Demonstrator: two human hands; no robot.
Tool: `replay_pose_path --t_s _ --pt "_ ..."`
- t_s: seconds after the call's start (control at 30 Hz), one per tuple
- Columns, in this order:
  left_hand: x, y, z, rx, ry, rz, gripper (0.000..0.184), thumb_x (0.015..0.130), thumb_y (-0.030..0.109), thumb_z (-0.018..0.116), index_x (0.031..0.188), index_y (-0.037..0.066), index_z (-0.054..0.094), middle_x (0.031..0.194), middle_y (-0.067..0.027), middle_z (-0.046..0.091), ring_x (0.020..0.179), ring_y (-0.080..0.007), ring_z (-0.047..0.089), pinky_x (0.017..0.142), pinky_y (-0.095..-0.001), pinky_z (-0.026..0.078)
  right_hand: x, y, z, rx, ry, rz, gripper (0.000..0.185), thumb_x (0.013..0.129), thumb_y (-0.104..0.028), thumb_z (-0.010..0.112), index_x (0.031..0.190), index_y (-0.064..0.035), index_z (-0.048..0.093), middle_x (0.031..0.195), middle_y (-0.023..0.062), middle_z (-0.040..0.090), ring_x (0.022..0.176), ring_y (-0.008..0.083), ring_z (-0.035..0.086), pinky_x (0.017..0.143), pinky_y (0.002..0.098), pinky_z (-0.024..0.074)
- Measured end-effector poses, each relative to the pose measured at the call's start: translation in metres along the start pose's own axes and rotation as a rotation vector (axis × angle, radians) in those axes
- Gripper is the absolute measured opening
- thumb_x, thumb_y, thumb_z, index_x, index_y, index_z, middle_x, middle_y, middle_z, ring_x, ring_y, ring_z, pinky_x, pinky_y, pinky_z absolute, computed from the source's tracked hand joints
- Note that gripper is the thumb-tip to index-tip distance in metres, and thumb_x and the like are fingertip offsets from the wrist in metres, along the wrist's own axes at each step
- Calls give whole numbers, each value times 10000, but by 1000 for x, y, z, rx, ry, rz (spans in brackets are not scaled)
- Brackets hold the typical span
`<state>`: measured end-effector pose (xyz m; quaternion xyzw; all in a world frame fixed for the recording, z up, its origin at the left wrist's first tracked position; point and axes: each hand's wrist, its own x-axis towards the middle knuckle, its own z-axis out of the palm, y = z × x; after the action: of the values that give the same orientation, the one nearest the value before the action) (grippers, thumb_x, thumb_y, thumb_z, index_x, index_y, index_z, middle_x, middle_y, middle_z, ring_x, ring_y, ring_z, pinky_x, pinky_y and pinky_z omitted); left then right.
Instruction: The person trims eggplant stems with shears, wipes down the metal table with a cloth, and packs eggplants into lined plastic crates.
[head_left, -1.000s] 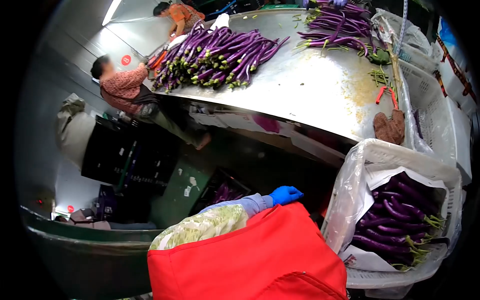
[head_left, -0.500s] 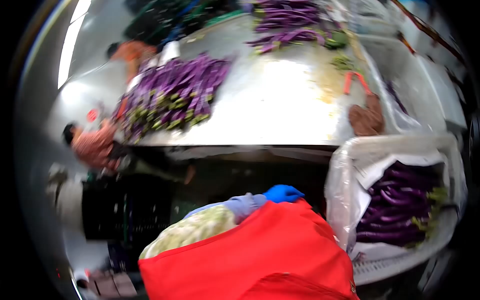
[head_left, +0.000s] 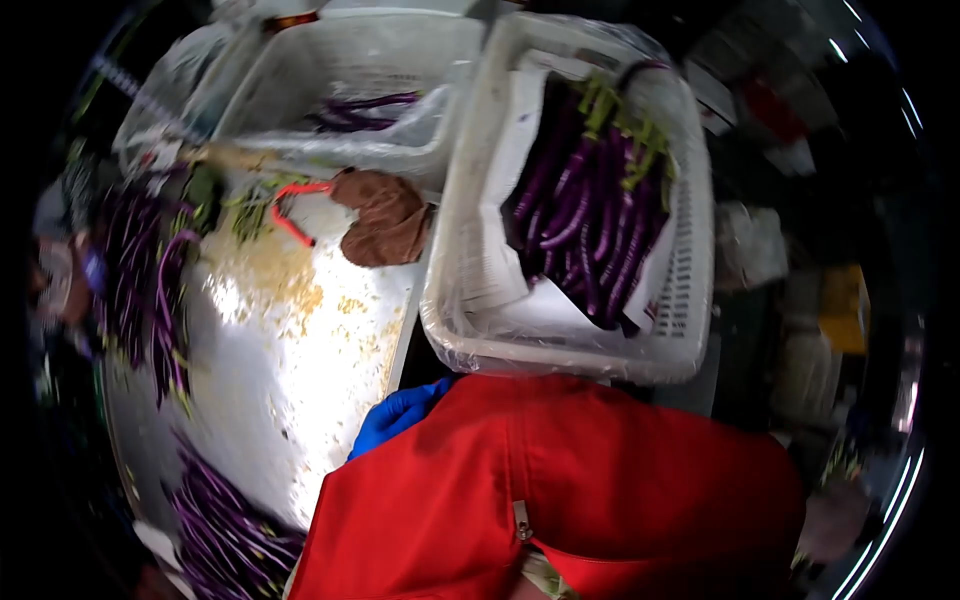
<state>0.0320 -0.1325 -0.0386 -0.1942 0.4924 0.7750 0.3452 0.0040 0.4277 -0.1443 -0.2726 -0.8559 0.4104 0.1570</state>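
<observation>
My left hand [head_left: 397, 415], in a blue glove, is partly covered by the red apron [head_left: 560, 460]. It is by the edge of the metal table [head_left: 330, 400], just below the near left corner of a white plastic basket [head_left: 570, 360]. The hidden fingers do not show whether it holds anything. My right hand is out of view. Inside the plastic-lined basket, long purple eggplants [head_left: 590, 220] lie on white paper, their green stems toward the far end.
A brown cloth [head_left: 385, 215] and a red-handled tool [head_left: 290, 215] lie on the table. More eggplants [head_left: 145, 270] are at the far left, with another pile [head_left: 225, 525] nearer. Behind stands a second white basket [head_left: 350, 60] with a few eggplants. Another person [head_left: 65, 275] is at the left edge.
My view has swung right, bringing the filled basket in front of my body. My left hand now appears beside the table edge, and its sleeve is out of sight.
</observation>
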Motion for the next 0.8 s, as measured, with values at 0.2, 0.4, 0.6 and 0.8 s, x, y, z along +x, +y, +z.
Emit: replay_pose_path --t_s 0.2,0.4,0.6,0.8 --pt "-20 65 -16 160 -189 53 237 941 48 544 1153 -52 584 1234 -167 600 1180 -241 548 1046 -355 388 -132 42 -66 352 468 245 363 967 -141 471 1286 22 522 1308 169 530 1208 252 503 1033 359 395" --pt "44 139 15 643 -689 746 403 860 10 531 1262 -13 551 1298 -191 560 1256 -299 499 1068 -390 345 -161 -34 -88 609 759 -108 372 973 -148 460 1298 22 517 1325 169 524 1224 252 499 1038 355 393" --pt "113 130 126 1063 -978 1176 501 867 84 606 1353 68 488 1429 -176 411 1357 -349 347 1082 -406 332 -65 -203 24 693 151 22 437 919 -189 572 1285 40 504 1312 133 529 1213 175 501 1022 310 397" --pt "246 94 169 1174 -662 1326 643 890 161 633 1457 109 335 1498 -191 284 1412 -324 236 1132 -390 237 36 -133 90 471 67 169 868 847 -448 628 1441 55 243 1439 219 384 1328 285 388 1091 336 303"
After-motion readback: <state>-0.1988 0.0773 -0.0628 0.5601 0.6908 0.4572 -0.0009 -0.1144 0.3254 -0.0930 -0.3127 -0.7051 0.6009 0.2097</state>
